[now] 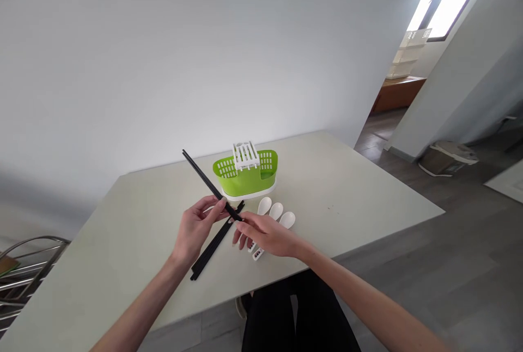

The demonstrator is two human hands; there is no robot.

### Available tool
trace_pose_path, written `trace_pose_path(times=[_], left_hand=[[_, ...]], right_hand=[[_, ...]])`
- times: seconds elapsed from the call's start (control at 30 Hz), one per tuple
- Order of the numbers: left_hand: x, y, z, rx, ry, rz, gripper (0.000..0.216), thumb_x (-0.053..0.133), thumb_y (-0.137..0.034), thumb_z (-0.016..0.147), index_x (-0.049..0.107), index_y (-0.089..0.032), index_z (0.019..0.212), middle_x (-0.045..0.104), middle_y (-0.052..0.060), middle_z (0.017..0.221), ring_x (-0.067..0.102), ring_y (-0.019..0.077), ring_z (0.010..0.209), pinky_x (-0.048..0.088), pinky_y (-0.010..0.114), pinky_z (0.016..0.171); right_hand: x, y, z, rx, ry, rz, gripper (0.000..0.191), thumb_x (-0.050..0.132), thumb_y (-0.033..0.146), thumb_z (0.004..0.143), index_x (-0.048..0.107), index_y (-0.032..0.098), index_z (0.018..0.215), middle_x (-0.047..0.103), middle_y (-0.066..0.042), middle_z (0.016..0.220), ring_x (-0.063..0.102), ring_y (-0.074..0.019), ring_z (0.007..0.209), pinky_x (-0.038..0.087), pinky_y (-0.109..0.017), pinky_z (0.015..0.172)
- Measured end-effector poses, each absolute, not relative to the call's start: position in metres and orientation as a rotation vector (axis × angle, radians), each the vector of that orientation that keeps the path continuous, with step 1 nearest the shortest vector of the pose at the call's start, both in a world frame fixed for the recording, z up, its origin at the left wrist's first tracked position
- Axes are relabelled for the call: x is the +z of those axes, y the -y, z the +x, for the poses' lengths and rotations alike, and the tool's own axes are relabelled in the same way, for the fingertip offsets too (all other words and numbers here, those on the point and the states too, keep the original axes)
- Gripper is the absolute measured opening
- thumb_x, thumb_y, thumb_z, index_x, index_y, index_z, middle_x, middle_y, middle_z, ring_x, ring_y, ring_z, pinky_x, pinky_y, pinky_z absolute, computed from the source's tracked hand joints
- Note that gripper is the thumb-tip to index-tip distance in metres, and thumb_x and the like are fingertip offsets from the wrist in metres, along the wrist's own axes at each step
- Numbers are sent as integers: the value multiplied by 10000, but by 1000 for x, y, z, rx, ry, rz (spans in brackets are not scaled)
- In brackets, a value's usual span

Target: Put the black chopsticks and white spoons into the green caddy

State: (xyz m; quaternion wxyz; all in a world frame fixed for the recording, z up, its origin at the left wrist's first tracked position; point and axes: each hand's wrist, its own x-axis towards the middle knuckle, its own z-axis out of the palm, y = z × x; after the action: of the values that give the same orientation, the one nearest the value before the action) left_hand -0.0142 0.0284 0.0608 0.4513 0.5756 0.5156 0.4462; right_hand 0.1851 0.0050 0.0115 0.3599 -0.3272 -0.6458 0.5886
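Observation:
My left hand [200, 224] is closed around a pair of black chopsticks [202, 176], which slant up to the left above the table. At their lower end, the fingers of my right hand [261, 232] pinch the same chopsticks. Below my hands, more black chopsticks [210, 250] lie in a bundle on the table. Three white spoons [276, 211] lie side by side to the right, their handles partly hidden by my right hand. Just beyond stands a green utensil basket [247, 182] on a white base, with a white slotted piece [245, 156] across its top.
The pale table [327, 188] has its far edge against a white wall [183, 68]. Metal chair frames [32, 265] stand at the left. A lined bin [447, 157] sits on the floor at the right, and a shelf unit [408, 55] is by the window.

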Motion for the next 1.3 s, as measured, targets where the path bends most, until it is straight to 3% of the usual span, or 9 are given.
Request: trace_pose_path(times=[0.1, 0.27, 0.5, 0.63, 0.77, 0.93, 1.07, 1.3], left_hand=[[57, -28, -9, 1105, -1244, 1347, 459, 855, -595, 763, 770, -189, 961, 827, 84, 1048, 793, 293, 1008, 610, 453, 1051], [62, -39, -25, 1211, -1281, 1274, 464, 865, -563, 773, 800, -183, 1033, 811, 94, 1153, 780, 266, 1059, 574, 426, 1116], [62, -44, -32, 1239, -1311, 1300, 491, 825, -596, 801, 809, -162, 1031, 798, 123, 1179, 778, 257, 1038, 597, 430, 1089], [68, -54, -34, 1264, -1340, 1331, 504, 821, -593, 796, 798, -151, 1036, 802, 132, 1153, 785, 257, 1020, 614, 439, 1067], [103, -82, -46, 1540, -1395, 1429, 488, 806, -585, 800, 777, -149, 1018, 807, 119, 1113, 786, 256, 1012, 636, 441, 1030], [142, -128, -49, 1769, -1333, 1578, 396, 819, -501, 813, 771, -153, 998, 811, 87, 1042, 788, 223, 965, 648, 411, 1005], [127, -170, -28, 1606, -1359, 1662, 405, 833, -473, 794, 766, -132, 1001, 815, 107, 989, 796, 211, 831, 671, 385, 903], [77, -220, 6, 1214, -1468, 1865, 395, 813, -487, 791, 758, -154, 996, 824, 101, 921, 792, 233, 779, 649, 374, 841]], right_hand=[[6, -6, 177, 1480, 1585, -841, 403, 460, 552, 1084, 660, 203, 1060, 630, 23, 721, 550, -117, 583, 468, -263, 588], [-2, -8, 184, 1443, 1558, -843, 464, 461, 584, 1076, 711, 193, 1071, 488, 63, 617, 416, -100, 532, 367, -261, 551], [-11, -7, 192, 1470, 1572, -830, 553, 481, 658, 1042, 731, 173, 1128, 513, 47, 646, 446, -113, 576, 409, -274, 596], [-12, -7, 198, 1452, 1542, -829, 534, 501, 638, 1038, 693, 188, 1252, 614, 13, 766, 530, -125, 628, 466, -287, 630], [-21, -11, 228, 1318, 1514, -921, 525, 552, 606, 1024, 611, 213, 1367, 687, -21, 910, 625, -151, 713, 525, -314, 687], [-55, -24, 288, 1099, 1331, -1105, 539, 552, 641, 1001, 612, 187, 1285, 693, -36, 881, 624, -167, 699, 529, -342, 690], [-87, -30, 323, 959, 1246, -1253, 571, 554, 683, 974, 615, 182, 1242, 692, -40, 852, 623, -176, 673, 522, -341, 656], [-102, -29, 332, 893, 1328, -1303, 531, 501, 650, 1013, 614, 183, 1240, 690, -35, 816, 632, -184, 682, 520, -334, 659]])
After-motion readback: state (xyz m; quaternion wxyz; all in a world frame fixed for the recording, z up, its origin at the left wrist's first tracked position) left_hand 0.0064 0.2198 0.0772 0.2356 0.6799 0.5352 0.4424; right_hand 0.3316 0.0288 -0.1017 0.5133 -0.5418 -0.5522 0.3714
